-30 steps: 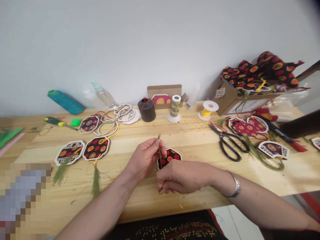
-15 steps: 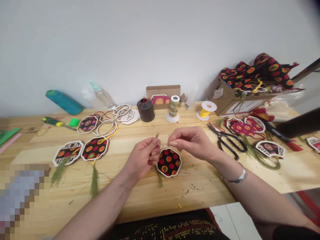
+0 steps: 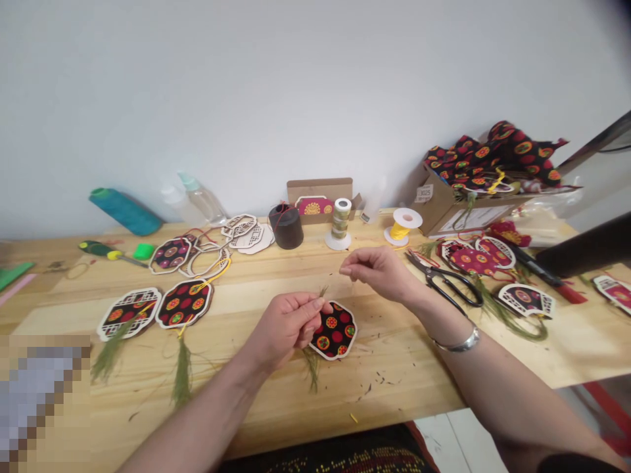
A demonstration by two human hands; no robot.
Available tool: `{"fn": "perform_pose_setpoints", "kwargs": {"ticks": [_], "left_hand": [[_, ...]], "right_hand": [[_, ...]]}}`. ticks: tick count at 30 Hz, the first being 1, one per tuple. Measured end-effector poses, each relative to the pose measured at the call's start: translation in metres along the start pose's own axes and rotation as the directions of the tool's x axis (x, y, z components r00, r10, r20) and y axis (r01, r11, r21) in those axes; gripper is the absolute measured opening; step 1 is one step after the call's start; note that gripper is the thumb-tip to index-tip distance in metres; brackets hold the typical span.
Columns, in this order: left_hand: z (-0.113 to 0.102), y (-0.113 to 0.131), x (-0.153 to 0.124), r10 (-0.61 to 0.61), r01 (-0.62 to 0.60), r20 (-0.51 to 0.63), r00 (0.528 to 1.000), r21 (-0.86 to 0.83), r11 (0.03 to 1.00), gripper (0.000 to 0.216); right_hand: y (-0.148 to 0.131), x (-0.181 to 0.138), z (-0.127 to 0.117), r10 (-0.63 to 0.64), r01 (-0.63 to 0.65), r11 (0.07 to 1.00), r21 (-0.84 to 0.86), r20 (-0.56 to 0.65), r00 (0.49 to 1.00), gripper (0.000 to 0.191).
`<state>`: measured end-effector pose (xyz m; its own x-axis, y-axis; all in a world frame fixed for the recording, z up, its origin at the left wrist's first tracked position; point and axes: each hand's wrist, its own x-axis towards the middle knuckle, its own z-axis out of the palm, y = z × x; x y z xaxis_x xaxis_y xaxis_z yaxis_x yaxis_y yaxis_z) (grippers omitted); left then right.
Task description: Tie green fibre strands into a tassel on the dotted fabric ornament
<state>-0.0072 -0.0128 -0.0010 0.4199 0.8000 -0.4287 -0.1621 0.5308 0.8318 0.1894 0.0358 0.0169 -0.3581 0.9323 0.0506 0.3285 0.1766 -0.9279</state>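
My left hand is closed around a green thread tassel; its tip pokes up above the thumb and its strands hang below the fist. Right behind these fingers lies a black fabric ornament with red and orange round patterns and a pale scalloped rim, partly covered by the hand. Up and to the right, my right hand is raised over the table with thumb and fingertips pinched together. Whatever the pinch holds, perhaps a fine thread, is too small to make out. A silver bracelet circles that wrist.
Finished tasselled ornaments lie at left. Black-handled scissors rest right of my right hand. Along the wall stand a black thread spool, a yellow cord spool and a cardboard box of patterned fabric. Thread scraps litter the front.
My right hand has moved slightly up and away from the left, widening the gap. My left hand, still gripping the tassel, sits a bit lower and further right over the ornament. The view has shifted slightly.
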Motion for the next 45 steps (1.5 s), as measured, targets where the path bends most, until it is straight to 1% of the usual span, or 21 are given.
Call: {"fn": "perform_pose_setpoints", "kwargs": {"ticks": [2, 6, 8, 9, 11, 14, 16, 18, 20, 25, 28, 30, 34, 36, 38, 39, 40, 41, 42, 44, 45], "left_hand": [[0.000, -0.001, 0.000, -0.008, 0.008, 0.001, 1.000, 0.004, 1.000, 0.022], [-0.001, -0.001, 0.001, -0.019, 0.019, 0.001, 1.000, -0.032, 0.999, 0.022], [-0.002, -0.001, 0.002, -0.028, 0.028, -0.011, 1.000, -0.053, 0.998, 0.022], [-0.003, -0.001, 0.002, -0.031, 0.030, -0.021, 0.999, -0.062, 0.998, 0.022], [-0.004, 0.000, 0.003, -0.031, 0.027, -0.045, 0.999, -0.078, 0.997, 0.021], [-0.005, 0.001, 0.004, -0.023, 0.014, -0.088, 0.996, -0.100, 0.995, 0.020], [-0.005, 0.002, 0.004, -0.021, 0.009, -0.110, 0.994, -0.109, 0.994, 0.020], [-0.005, 0.002, 0.004, -0.019, 0.006, -0.118, 0.993, -0.107, 0.994, 0.021], [-0.004, 0.001, 0.004, -0.011, -0.001, -0.115, 0.993, -0.100, 0.995, 0.022], [-0.005, 0.000, 0.005, 0.010, -0.022, -0.119, 0.993, -0.095, 0.995, 0.022], [-0.004, 0.000, 0.005, 0.006, -0.019, -0.132, 0.991, -0.093, 0.996, 0.022], [-0.004, 0.001, 0.005, 0.008, -0.020, -0.137, 0.991, -0.089, 0.996, 0.022], [-0.003, 0.002, 0.004, 0.011, -0.023, -0.131, 0.991, -0.088, 0.996, 0.023], [-0.003, 0.002, 0.004, 0.013, -0.025, -0.128, 0.992, -0.090, 0.996, 0.023], [-0.003, 0.003, 0.004, 0.016, -0.028, -0.132, 0.991, -0.090, 0.996, 0.023], [-0.003, 0.003, 0.004, 0.018, -0.030, -0.134, 0.991, -0.090, 0.995, 0.023], [-0.003, 0.004, 0.004, 0.021, -0.033, -0.135, 0.991, -0.091, 0.995, 0.023], [-0.003, 0.004, 0.004, 0.024, -0.037, -0.135, 0.990, -0.093, 0.995, 0.022], [-0.003, 0.004, 0.003, 0.027, -0.040, -0.134, 0.991, -0.096, 0.995, 0.022], [-0.003, 0.005, 0.003, 0.028, -0.041, -0.130, 0.991, -0.103, 0.994, 0.021], [-0.003, 0.005, 0.003, 0.025, -0.039, -0.128, 0.991, -0.106, 0.994, 0.021]], "right_hand": [[0.007, 0.004, -0.004, 0.005, -0.007, 1.000, -0.029, -0.069, 0.998, 0.019], [0.020, 0.010, -0.006, -0.027, 0.009, 0.991, -0.136, -0.134, 0.991, 0.018], [0.019, 0.009, -0.010, -0.096, 0.037, 0.959, -0.283, -0.198, 0.975, 0.022], [0.016, 0.008, -0.014, -0.133, 0.033, 0.918, -0.395, -0.227, 0.965, 0.024], [0.007, -0.001, -0.023, -0.141, -0.045, 0.770, -0.636, -0.239, 0.961, 0.024], [-0.002, -0.027, -0.039, 0.052, -0.202, 0.474, -0.857, -0.201, 0.978, 0.020], [0.000, -0.050, -0.047, 0.139, -0.206, 0.307, -0.929, -0.170, 0.975, 0.017], [0.010, -0.073, -0.053, 0.208, -0.247, 0.185, -0.951, -0.208, 0.956, 0.014], [0.023, -0.091, -0.056, 0.243, -0.280, 0.149, -0.948, -0.240, 0.940, 0.016], [0.045, -0.114, -0.060, 0.135, -0.260, 0.178, -0.949, -0.238, 0.962, 0.030], [0.054, -0.118, -0.065, 0.098, -0.295, 0.202, -0.934, -0.280, 0.955, 0.031], [0.058, -0.117, -0.069, 0.082, -0.304, 0.195, -0.932, -0.294, 0.952, 0.032], [0.061, -0.112, -0.074, 0.124, -0.310, 0.157, -0.938, -0.292, 0.948, 0.026], [0.056, -0.111, -0.074, 0.145, -0.325, 0.138, -0.936, -0.305, 0.941, 0.021], [0.047, -0.111, -0.074, 0.150, -0.355, 0.147, -0.923, -0.334, 0.931, 0.018], [0.041, -0.112, -0.072, 0.145, -0.376, 0.179, -0.909, -0.354, 0.924, 0.020], [0.035, -0.112, -0.070, 0.141, -0.401, 0.240, -0.884, -0.377, 0.915, 0.022], [0.029, -0.112, -0.068, 0.151, -0.419, 0.338, -0.843, -0.391, 0.908, 0.026], [0.022, -0.112, -0.064, 0.179, -0.417, 0.469, -0.779, -0.379, 0.908, 0.029], [0.009, -0.110, -0.053, 0.267, -0.366, 0.748, -0.554, -0.255, 0.929, 0.032], [0.002, -0.107, -0.047, 0.297, -0.333, 0.849, -0.409, -0.152, 0.943, 0.034]]}}
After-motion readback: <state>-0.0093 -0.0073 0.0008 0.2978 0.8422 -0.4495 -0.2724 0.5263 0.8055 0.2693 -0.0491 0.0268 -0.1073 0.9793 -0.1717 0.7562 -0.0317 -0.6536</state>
